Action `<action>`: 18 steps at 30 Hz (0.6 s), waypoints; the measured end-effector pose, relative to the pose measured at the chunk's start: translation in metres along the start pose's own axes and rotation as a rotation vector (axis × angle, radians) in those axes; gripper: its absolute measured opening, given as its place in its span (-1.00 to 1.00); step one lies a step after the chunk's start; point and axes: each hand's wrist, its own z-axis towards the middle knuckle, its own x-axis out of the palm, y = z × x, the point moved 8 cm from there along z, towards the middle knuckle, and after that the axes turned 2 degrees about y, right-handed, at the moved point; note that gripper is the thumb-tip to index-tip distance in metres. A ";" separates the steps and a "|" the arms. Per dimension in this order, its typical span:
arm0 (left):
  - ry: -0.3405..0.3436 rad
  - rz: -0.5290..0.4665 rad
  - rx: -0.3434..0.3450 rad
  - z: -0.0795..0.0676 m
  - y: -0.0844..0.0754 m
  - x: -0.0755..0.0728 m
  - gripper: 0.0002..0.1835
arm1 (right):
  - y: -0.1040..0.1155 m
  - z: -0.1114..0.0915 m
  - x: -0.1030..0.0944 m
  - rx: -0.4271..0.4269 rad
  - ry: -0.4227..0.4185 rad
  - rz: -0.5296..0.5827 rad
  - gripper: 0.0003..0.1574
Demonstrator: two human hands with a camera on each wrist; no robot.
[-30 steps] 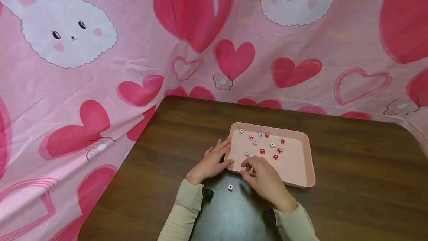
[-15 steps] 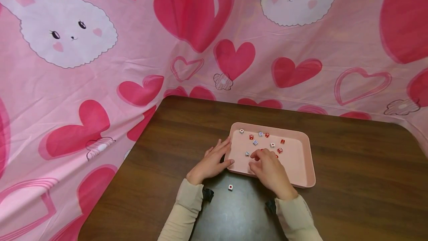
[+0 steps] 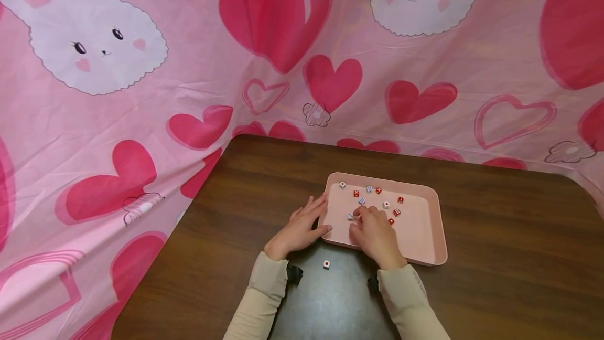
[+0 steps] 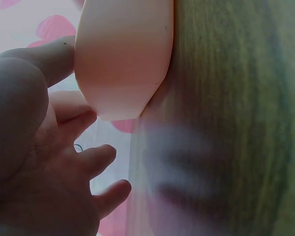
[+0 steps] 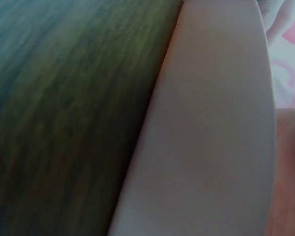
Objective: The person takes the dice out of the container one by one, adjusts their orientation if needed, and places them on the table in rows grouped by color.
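Note:
A shallow pink tray (image 3: 420,235) holds several small red and white dice. My left hand (image 3: 298,230) rests at the tray's left end, its fingers along the rim and the thumb by the near left corner. The left wrist view shows thumb and forefinger touching the tray wall (image 4: 125,54), the other fingers loosely spread. Over the tray's near side, my right hand (image 3: 376,232) reaches in with bent fingers, right beside a white die (image 3: 350,217). A red die (image 3: 391,221) shows just past its knuckles. Whether its fingertips pinch anything is hidden; the right wrist view shows mostly tray wall.
A white die with a red dot (image 3: 327,265) lies on the dark wooden table (image 3: 500,235), in front of the tray. Behind and to the left hangs a pink cloth (image 3: 198,77) printed with hearts and rabbits.
My right hand has moved from the tray's near edge further in over it, then slightly left to beside the white die. It now covers a red die seen earlier. The left hand stays put.

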 end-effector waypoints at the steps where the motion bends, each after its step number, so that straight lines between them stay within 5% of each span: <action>1: -0.001 0.001 0.003 0.000 0.000 0.000 -0.24 | 0.000 0.001 0.001 -0.002 -0.004 -0.007 -0.63; 18: -0.002 0.029 0.007 0.000 -0.001 0.000 -0.24 | 0.000 0.009 0.009 -0.006 0.010 -0.068 -0.61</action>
